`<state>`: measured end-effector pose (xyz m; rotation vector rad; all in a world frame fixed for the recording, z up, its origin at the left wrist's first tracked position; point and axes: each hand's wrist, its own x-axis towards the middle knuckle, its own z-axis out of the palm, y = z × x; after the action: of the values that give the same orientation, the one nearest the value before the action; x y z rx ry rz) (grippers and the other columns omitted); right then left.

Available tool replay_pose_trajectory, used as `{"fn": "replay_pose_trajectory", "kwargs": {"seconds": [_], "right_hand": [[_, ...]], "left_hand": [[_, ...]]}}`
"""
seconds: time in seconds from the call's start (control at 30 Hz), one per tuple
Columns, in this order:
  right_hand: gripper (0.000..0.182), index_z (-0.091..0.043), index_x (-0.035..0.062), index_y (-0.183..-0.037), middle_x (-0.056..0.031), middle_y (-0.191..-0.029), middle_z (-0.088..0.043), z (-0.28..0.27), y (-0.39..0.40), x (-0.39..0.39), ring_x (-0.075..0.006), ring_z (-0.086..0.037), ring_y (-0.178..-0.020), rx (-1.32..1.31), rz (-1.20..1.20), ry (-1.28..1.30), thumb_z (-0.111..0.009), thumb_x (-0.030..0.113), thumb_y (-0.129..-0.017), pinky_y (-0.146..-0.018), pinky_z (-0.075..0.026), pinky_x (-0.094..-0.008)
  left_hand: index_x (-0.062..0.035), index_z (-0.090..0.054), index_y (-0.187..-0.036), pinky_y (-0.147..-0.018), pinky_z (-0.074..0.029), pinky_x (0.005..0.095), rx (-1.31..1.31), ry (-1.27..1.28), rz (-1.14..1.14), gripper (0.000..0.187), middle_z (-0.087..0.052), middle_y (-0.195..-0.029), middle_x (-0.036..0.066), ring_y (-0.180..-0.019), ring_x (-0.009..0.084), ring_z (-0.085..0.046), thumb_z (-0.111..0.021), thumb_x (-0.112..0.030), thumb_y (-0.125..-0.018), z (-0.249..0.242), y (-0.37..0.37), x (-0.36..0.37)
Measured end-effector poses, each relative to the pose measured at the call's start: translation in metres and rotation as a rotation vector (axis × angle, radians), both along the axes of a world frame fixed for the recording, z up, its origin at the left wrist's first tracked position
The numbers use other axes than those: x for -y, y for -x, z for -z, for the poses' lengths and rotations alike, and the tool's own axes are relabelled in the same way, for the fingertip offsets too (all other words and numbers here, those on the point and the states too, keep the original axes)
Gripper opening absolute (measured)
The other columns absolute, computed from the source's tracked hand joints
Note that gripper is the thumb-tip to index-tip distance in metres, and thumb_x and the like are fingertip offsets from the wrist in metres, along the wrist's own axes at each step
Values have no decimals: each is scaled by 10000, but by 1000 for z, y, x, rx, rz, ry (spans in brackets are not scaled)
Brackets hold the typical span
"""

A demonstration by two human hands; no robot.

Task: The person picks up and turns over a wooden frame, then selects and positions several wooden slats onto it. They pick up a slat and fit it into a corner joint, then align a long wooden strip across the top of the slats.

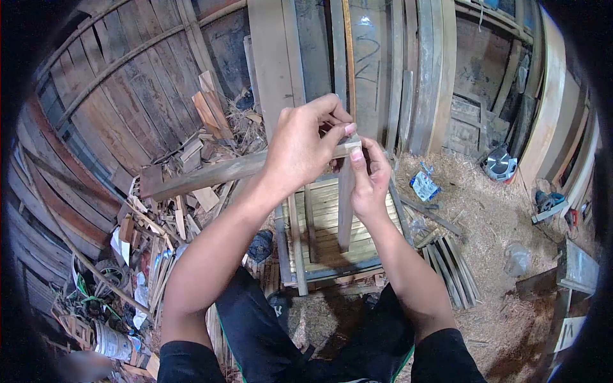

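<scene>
My left hand (303, 143) is closed at the end of a long wooden bar (211, 175) that reaches out to the left. Its thumb and fingers are pinched over the joint, and anything small between them is hidden. My right hand (370, 182) grips the top of a shorter wooden piece (345, 210) that hangs down from the same corner. Both pieces meet between my hands at an angle. Beneath them stands a slatted wooden frame (329, 220), with loose strips leaning on it.
Wood scraps (185, 223) and a white bucket (113, 341) lie at the left. On the right are a circular saw (499, 164), a blue-and-white packet (424, 185), stacked slats (452, 271) and sawdust. Tall planks (274, 57) stand against the back wall.
</scene>
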<state>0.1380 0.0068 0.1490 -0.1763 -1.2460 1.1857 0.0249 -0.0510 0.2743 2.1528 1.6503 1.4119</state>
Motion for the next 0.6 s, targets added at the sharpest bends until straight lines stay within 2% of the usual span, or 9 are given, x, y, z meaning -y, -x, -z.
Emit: {"fn": "replay_pose_trajectory", "kwargs": {"seconds": [0.3, 0.6], "right_hand": [[319, -620, -19, -1260, -65, -1011, -694, -2, -1, 2, -123, -673, -860, 31, 49, -28, -624, 247, -1085, -765, -552, -292], [339, -619, -14, -1250, -61, -1014, -685, 0, 0, 1, -121, -671, -857, 14, 12, 6, -636, 278, -1078, -754, -559, -293]], "left_hand": [[24, -728, -1003, -869, -594, 330, -11, 7, -13, 100, -797, -943, 125, -962, 158, -767, -764, -24, -924, 0, -1, 1], [37, -701, -1081, -903, -603, 357, -10, 21, 58, 191, -792, -984, 145, -998, 185, -766, -774, -28, -917, 3, 5, -2]]}}
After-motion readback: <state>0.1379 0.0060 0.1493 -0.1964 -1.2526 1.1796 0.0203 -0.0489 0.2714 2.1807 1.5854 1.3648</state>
